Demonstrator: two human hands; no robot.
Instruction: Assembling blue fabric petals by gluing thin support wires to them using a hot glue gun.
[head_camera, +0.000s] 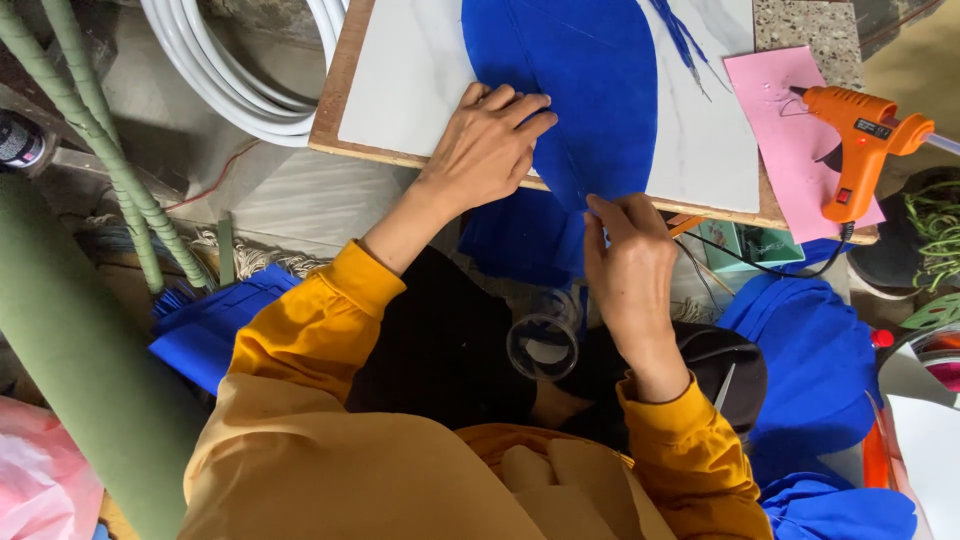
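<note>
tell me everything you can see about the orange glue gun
The glue gun is orange plastic with a dark nozzle tip pointing left and a pale glue stick poking out at its back. It lies on its side on a pink sheet at the right end of the board, handle towards the person. A black cord trails from the handle. Neither hand touches it.

The blue sheet (590, 90) runs off the top edge, and its lower end drops behind the surface (400, 80) rim. The right hand (628, 265) covers the spot it pinches there. The white hose (240, 80) and glue gun (858, 140) nozzle are cut off. The clear ring (543, 345) is blurred.
</note>
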